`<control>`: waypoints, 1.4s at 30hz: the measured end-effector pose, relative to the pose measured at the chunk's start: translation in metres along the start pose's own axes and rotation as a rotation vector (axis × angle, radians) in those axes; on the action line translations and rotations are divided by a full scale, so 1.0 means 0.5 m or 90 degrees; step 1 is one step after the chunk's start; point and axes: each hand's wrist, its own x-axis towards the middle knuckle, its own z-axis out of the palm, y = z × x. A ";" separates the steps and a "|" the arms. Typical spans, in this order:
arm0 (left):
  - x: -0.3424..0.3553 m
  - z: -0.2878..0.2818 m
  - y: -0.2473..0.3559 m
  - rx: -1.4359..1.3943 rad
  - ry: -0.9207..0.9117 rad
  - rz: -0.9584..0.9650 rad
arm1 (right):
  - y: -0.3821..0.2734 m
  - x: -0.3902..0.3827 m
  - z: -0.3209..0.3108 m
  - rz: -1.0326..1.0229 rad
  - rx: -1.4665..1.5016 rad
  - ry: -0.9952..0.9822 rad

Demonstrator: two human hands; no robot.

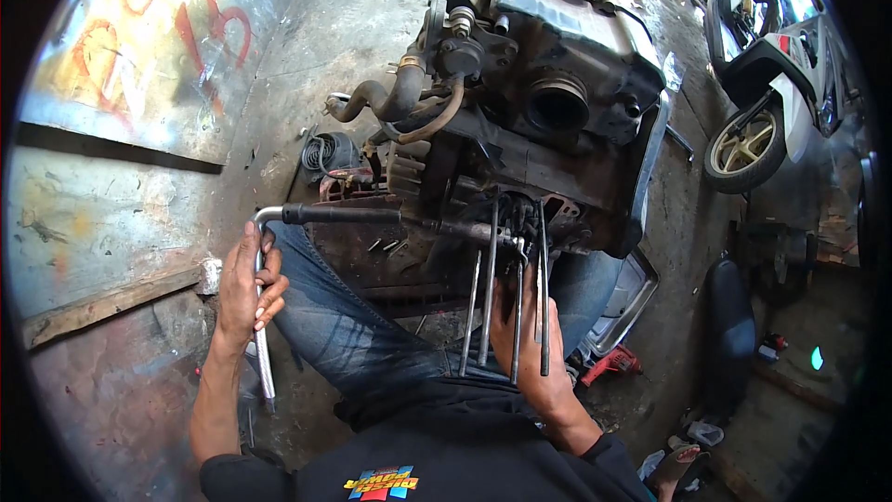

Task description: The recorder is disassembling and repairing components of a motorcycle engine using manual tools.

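Observation:
My left hand (246, 288) is wrapped around the upright arm of an L-shaped socket wrench (263, 367). From the bend at its top, a dark extension (339, 215) runs right to the lower side of a grimy engine (567, 33). Several long metal studs (486, 302) stick out of the engine toward me. Between and behind them, my right hand (531, 321) reaches up to the engine's opening. Its fingertips are hidden by the studs and engine parts, so what they touch cannot be made out.
Bolts (383, 245) lie on the floor left of the engine, near a coiled black cable (325, 153). On the right are a metal tray (632, 297), a red power tool (613, 365), a black motorcycle seat (729, 330) and a parked motorcycle (790, 102). A painted metal wall (121, 46) borders the left.

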 end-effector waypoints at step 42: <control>0.028 0.142 0.227 0.782 -0.112 -0.400 | 0.011 -0.008 0.019 0.028 0.025 0.030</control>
